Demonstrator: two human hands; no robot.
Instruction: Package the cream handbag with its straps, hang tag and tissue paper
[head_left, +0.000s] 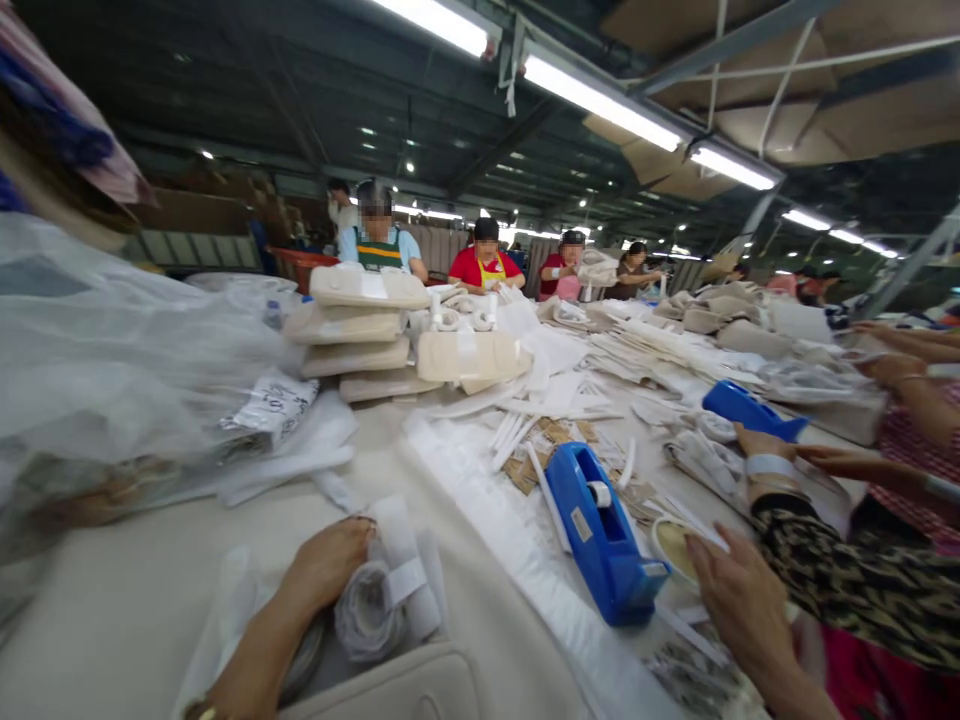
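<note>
At the lower left, my left hand (334, 562) is closed on a bundle of rolled white wrapping (371, 610), its fingers partly hidden behind the material. A pale strip crosses the roll. Just below lies a beige padded piece (405, 690) with a stitched edge, cut off by the frame. My right hand (739, 590), slightly blurred, has its fingers stretched out and apart beside a round cream-coloured roll (675, 550); whether they touch it I cannot tell. Left of that hand stands a blue tape dispenser (600, 540) with a white hub.
Stacked beige padded pieces (360, 325) stand ahead; clear plastic bags (135, 350) bulge at left. White strips and cardboard scraps (551, 440) litter the table. A second blue dispenser (750, 408) is near a co-worker's hand (765, 445) and camouflage sleeve (847, 570). Several people work opposite.
</note>
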